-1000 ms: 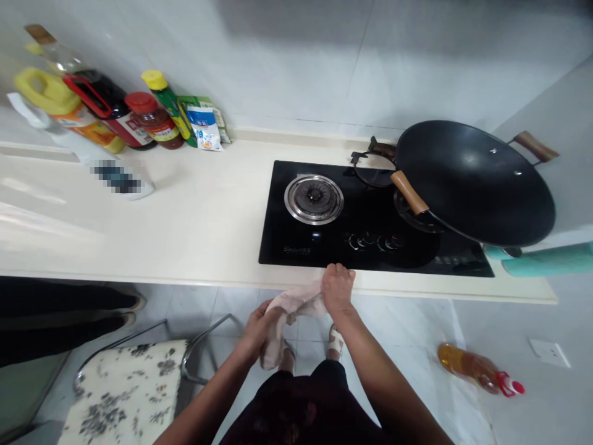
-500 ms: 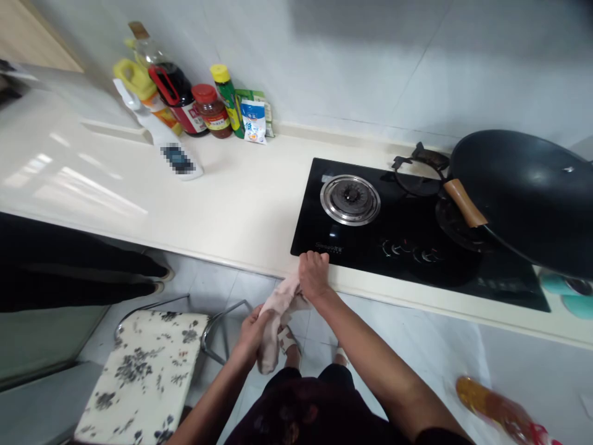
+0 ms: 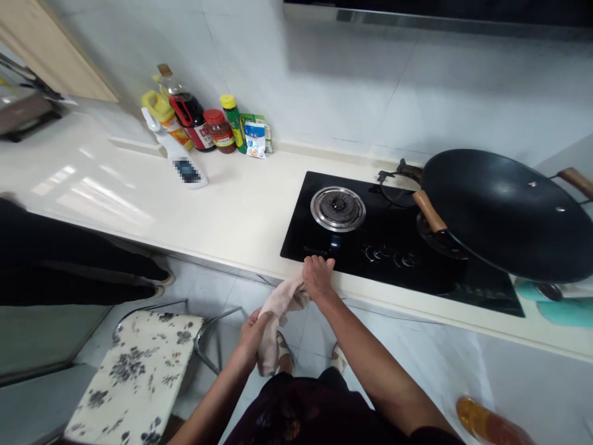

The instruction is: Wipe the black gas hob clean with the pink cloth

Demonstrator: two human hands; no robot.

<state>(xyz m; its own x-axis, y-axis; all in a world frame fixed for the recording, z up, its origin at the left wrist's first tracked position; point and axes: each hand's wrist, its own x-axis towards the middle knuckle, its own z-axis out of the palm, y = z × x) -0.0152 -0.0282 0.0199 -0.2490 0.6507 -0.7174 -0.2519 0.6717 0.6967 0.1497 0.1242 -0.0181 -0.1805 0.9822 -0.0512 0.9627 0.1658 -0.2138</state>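
A pale pink cloth (image 3: 271,346) hangs between my two hands, in front of the counter edge. My left hand (image 3: 252,334) is closed around its lower part, thumb on top. The upper end is gripped in my right hand (image 3: 317,275), whose closed fingers are at the front edge of the black gas stove (image 3: 296,238). Just beyond that hand lies the stove's bare left burner (image 3: 338,209). On the right side of the stove rests a large black wok (image 3: 504,216) with wooden handles.
A white spray bottle (image 3: 178,154), a red-lidded jar (image 3: 220,133) and other seasonings line the wall. A floral-seated chair (image 3: 134,371) stands lower left, near another person's legs (image 3: 92,266). An oil bottle (image 3: 491,423) is at lower right; a range hood (image 3: 440,18) hangs above.
The view has tilted upward and shifted, bringing in the range hood and more of the wok. Both hands keep hold of the cloth, with little change in position.
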